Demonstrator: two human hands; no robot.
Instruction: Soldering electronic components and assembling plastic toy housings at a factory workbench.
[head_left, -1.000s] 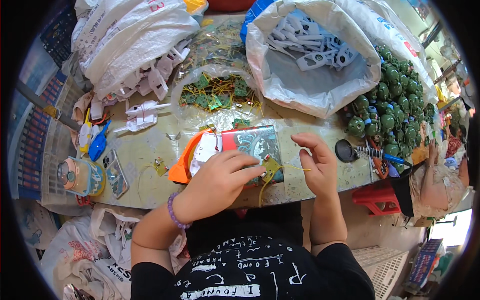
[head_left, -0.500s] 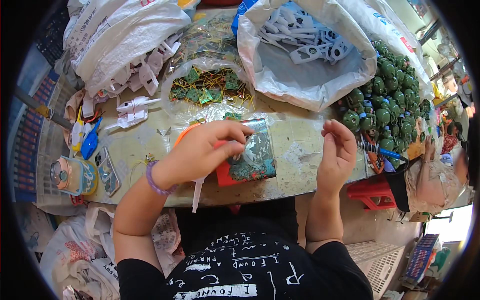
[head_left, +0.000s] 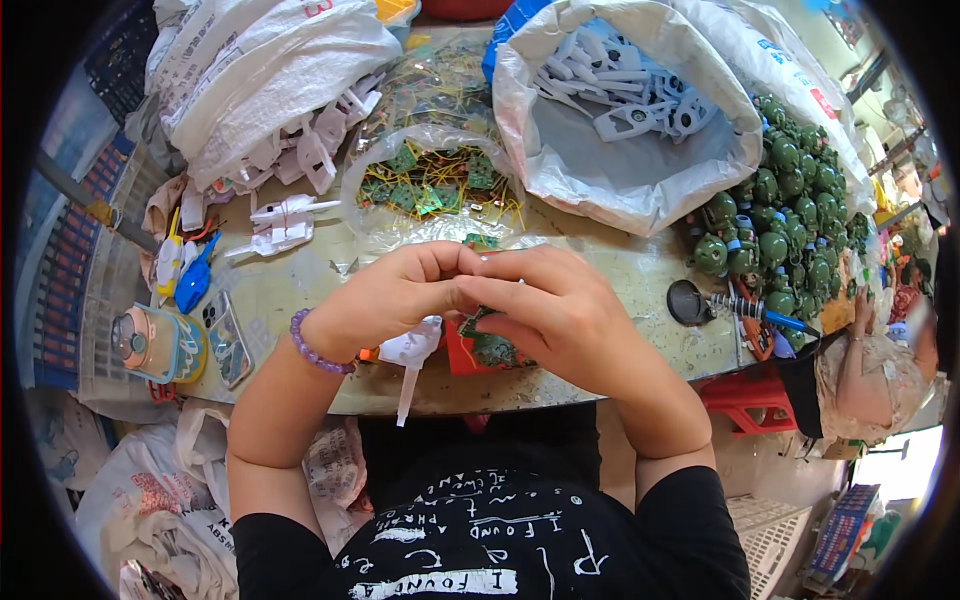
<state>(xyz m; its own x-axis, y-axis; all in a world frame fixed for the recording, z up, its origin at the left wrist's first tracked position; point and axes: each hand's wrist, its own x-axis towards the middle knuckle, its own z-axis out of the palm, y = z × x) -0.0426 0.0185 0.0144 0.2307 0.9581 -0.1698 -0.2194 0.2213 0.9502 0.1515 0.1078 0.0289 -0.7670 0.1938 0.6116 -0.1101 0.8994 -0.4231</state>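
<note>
My left hand [head_left: 385,295], with a purple bead bracelet at the wrist, and my right hand [head_left: 565,315] meet fingertip to fingertip over the middle of the table. Both hands are closed in a pinch, and whatever sits between the fingers is too small or hidden to make out. Beneath them, mostly covered, is a red block [head_left: 462,352] with green circuit boards [head_left: 495,350] on it. A white plastic part [head_left: 410,345] with a thin stem lies beside my left hand and sticks out over the table's near edge.
An open plastic bag of wired circuit boards [head_left: 430,190] lies beyond my hands. Behind it on the right stands a sack [head_left: 625,195] holding white plastic parts. Green round parts [head_left: 765,190] are heaped at the right, by a blue-handled soldering iron [head_left: 780,318]. A phone [head_left: 228,338] lies left.
My right hand has moved left to meet the left hand above the red block. That uncovers a black round dish near the soldering iron. The view has shifted slightly.
</note>
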